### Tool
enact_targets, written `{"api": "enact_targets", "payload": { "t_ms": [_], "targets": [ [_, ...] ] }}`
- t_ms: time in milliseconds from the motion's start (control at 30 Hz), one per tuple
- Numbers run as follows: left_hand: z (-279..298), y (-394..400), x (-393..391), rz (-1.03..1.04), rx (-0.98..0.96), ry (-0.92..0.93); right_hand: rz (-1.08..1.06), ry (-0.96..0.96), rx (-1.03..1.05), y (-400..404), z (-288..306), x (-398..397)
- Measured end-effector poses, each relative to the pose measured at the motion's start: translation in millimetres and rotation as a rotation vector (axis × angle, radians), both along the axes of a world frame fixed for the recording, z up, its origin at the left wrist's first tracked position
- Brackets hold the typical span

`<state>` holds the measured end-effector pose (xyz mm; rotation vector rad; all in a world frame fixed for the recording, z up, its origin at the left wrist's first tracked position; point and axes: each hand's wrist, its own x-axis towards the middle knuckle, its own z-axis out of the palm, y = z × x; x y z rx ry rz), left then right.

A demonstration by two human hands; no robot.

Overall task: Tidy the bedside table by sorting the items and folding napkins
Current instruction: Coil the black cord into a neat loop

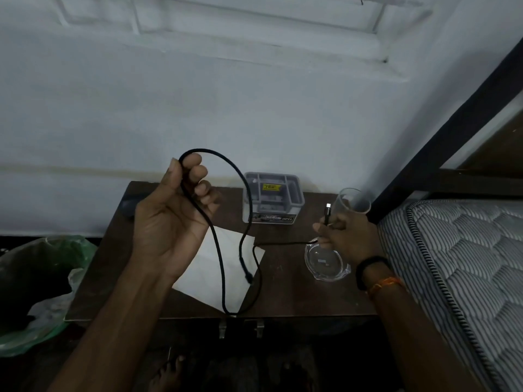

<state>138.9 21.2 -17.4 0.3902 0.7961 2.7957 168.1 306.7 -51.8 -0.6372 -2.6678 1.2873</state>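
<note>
A black charging cable loops above the dark wooden bedside table. My left hand is raised, palm up, with its fingers curled around the cable's top loop. Over the table's right side, my right hand pinches the cable near its silver plug, which points up. A white napkin lies flat on the table under the hanging loops. A grey plastic organiser box stands at the table's back edge. A clear drinking glass stands behind my right hand, and a glass ashtray sits under it.
A striped mattress on a black metal bed frame borders the table on the right. A green plastic bag with dark contents sits on the floor at left. A white wall rises behind the table. Bare feet show at the bottom.
</note>
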Motion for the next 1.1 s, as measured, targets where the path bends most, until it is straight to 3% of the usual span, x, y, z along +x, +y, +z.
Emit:
{"api": "enact_targets", "payload": {
  "t_ms": [100,233,267,300,367,433,500,567,767,833,967,1100],
  "targets": [
    [1,0,1,-0.034,-0.011,0.02,-0.021,-0.072,-0.077,6,-6,-1],
    [3,3,5,-0.074,-0.027,0.065,-0.058,-0.076,0.205,7,-4,3],
    [3,4,7,-0.073,-0.039,0.071,-0.062,-0.06,0.123,2,0,4],
    [4,5,8,-0.071,-0.053,0.076,-0.053,-0.063,-0.083,-5,5,5],
    [5,8,11,-0.071,-0.085,0.095,0.027,-0.185,-0.568,-24,17,6],
    [4,10,14,-0.085,-0.152,0.162,0.148,-0.346,-0.889,-39,27,7],
    [3,11,17,-0.129,-0.271,0.246,0.188,-0.414,-1.121,-47,34,6],
    [2,13,23,-0.219,-0.414,0.351,0.2,-0.401,-1.222,-50,39,5],
    [-5,15,23,-0.411,-0.733,0.561,0.277,-0.277,-1.135,-49,54,9],
    [-2,11,21,-0.252,-0.804,0.516,0.326,-0.217,-1.008,-43,64,10],
    [-3,7,14,0.45,-1.085,0.447,0.55,-0.135,-0.712,-31,75,12],
    [-6,14,18,0.476,-1.308,0.599,0.744,-0.031,-0.458,-36,74,13]
  ]
}}
